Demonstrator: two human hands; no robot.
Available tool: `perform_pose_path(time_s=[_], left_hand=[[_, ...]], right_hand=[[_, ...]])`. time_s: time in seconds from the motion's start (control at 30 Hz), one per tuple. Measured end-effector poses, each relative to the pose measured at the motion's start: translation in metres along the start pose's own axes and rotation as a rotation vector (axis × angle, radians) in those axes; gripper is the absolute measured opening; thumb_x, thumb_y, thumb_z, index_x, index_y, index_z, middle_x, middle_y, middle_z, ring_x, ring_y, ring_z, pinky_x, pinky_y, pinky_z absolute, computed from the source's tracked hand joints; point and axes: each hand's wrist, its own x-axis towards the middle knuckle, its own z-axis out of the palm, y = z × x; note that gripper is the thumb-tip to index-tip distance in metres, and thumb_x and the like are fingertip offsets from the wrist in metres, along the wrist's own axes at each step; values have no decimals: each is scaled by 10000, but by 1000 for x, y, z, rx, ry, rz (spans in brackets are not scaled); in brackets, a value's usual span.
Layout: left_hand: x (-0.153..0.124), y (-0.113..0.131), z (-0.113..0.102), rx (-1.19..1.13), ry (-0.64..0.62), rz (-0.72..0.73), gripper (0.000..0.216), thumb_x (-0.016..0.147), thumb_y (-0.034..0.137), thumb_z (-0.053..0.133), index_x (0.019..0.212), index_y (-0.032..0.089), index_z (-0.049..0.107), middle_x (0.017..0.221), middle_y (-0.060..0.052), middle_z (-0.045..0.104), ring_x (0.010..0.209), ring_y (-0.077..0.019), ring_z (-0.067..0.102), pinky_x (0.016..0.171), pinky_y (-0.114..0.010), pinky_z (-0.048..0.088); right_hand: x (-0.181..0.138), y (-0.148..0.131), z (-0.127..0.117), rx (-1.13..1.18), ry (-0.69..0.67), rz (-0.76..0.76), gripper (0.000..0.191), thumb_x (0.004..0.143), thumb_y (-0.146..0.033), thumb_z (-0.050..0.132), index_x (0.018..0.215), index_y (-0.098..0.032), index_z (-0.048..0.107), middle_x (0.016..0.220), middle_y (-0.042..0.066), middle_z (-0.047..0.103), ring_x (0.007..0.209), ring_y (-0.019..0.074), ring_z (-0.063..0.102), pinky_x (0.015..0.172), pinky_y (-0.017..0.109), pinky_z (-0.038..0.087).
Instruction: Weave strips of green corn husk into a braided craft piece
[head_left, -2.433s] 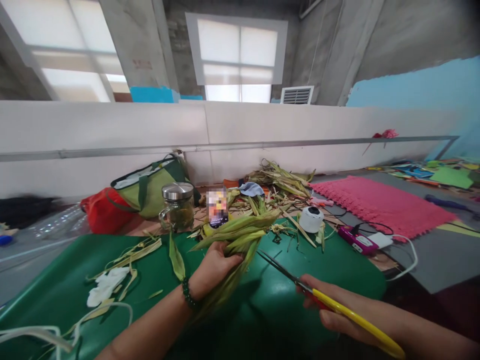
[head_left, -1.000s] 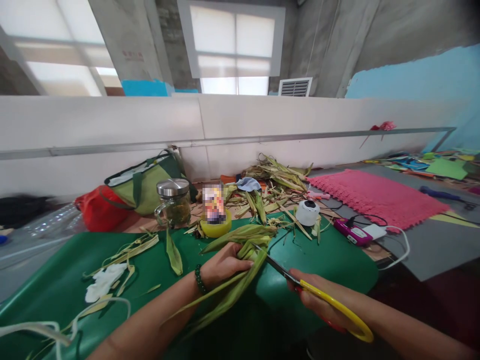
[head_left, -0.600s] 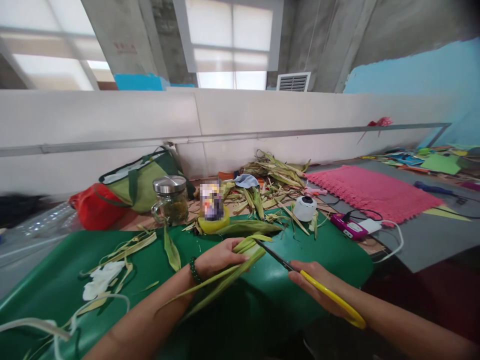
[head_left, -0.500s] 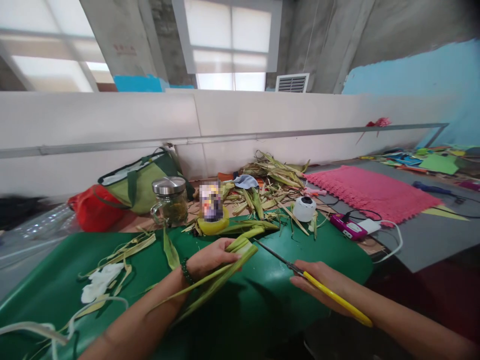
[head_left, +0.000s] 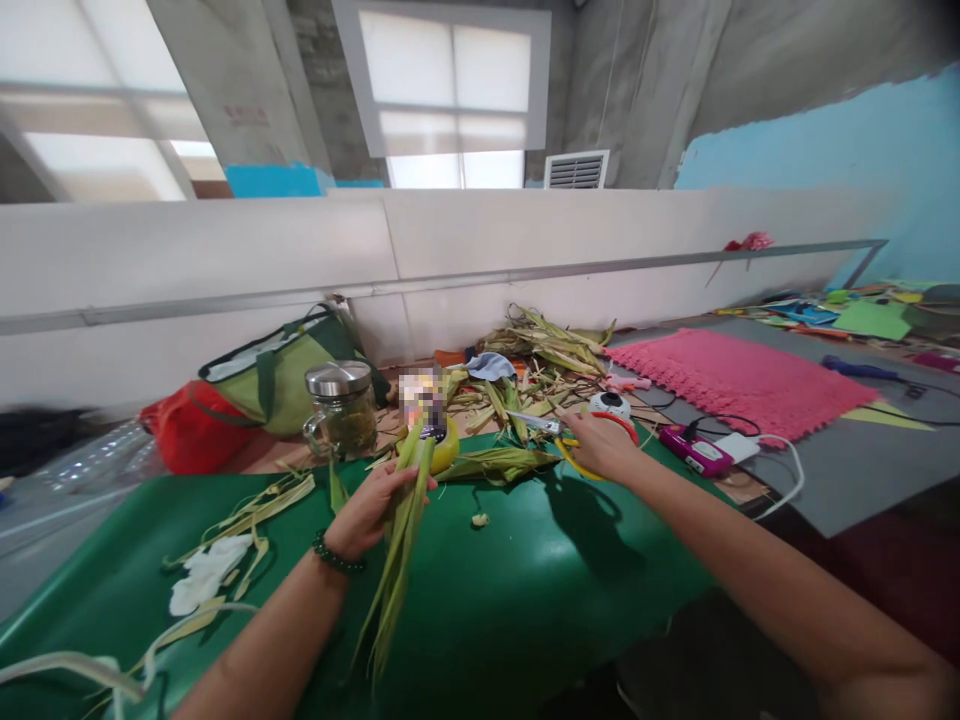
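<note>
Your right hand point(head_left: 596, 447) has swung the scissors point(head_left: 553, 426) away, fingers seemingly curled through the handles, keeping them off the corn husks point(head_left: 406, 530) your left hand point(head_left: 373, 505) pinches near one end, so the strips trail over the green mat point(head_left: 495, 610).

Long green-yellow corn husk strips point(head_left: 405, 540), bunched, pinched near the top in the left hand point(head_left: 370, 508), loose ends trailing downward, scissors point(head_left: 546, 424) with red and yellow handles in the right hand point(head_left: 601, 446), metal blades pointing left, apart from the bunch
</note>
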Motion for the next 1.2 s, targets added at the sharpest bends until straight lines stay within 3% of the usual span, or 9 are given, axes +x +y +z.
perform_pose_path(time_s=[0.1, 0.27, 0.4, 0.47, 0.53, 0.63, 0.77, 1.0, 1.2], left_hand=[[4, -10, -5, -29, -33, 11, 261, 581, 195, 768, 747, 122, 580, 643, -32, 693, 453, -107, 581, 396, -176, 425], [13, -18, -16, -121, 98, 28, 225, 599, 137, 751, 723, 130, 564, 594, -14, 677, 426, -96, 574, 390, -162, 429], [17, -21, -19, -128, 127, 3, 164, 658, 131, 715, 714, 136, 561, 553, -4, 656, 406, -86, 564, 383, -150, 422], [16, -21, -18, -126, 107, 5, 167, 660, 142, 722, 718, 135, 565, 548, 1, 650, 402, -83, 560, 382, -149, 420], [15, -21, -17, -127, 94, 10, 183, 655, 156, 731, 726, 135, 564, 550, 3, 651, 399, -81, 555, 376, -150, 415], [12, -21, -16, -128, 104, 17, 178, 665, 160, 723, 737, 132, 562, 562, -3, 661, 401, -80, 554, 373, -148, 416], [11, -19, -16, -133, 125, 37, 155, 676, 134, 705, 744, 133, 565, 568, -3, 664, 401, -72, 550, 385, -142, 424], [10, -19, -15, -155, 124, 55, 174, 650, 136, 718, 735, 134, 566, 555, 2, 657, 393, -72, 540, 378, -143, 409], [12, -23, -11, -162, 138, 47, 176, 614, 126, 676, 761, 132, 579, 561, -15, 655, 445, -111, 570, 409, -179, 425]], right_hand=[[34, -12, 10, 7, 5, -31, 383, 837, -79, 413, 1208, -131, 492, 1117, 171, 594, 968, 237, 603, 719, 276, 404], [53, -24, 17, 21, -14, -86, 326, 825, -85, 454, 1129, -93, 571, 1075, 208, 619, 991, 274, 594, 770, 313, 417], [43, -36, 16, 74, -21, -210, 336, 821, -217, 544, 1141, -129, 594, 1153, 179, 611, 1092, 277, 543, 858, 314, 406], [37, -43, 17, 167, -79, -319, 500, 708, -308, 690, 1178, -175, 582, 1169, 125, 620, 1083, 271, 548, 848, 295, 421], [34, -46, 19, 246, -127, -351, 504, 639, -314, 741, 1106, -160, 625, 1070, 115, 661, 991, 277, 588, 788, 301, 442], [29, -42, 19, 329, -103, -342, 271, 794, -326, 592, 984, -145, 660, 895, 71, 683, 853, 216, 616, 732, 272, 442], [19, -31, 14, 735, 15, -428, 344, 835, -417, 512, 996, -142, 642, 856, 32, 658, 812, 176, 582, 717, 247, 436], [-7, -37, 7, 1097, -94, -403, 426, 766, -563, 533, 733, -141, 576, 630, -21, 491, 586, 103, 418, 547, 221, 363], [-21, -40, 7, 1043, -58, -285, 413, 716, -515, 595, 556, -171, 431, 531, -45, 325, 513, 79, 284, 466, 223, 226]])
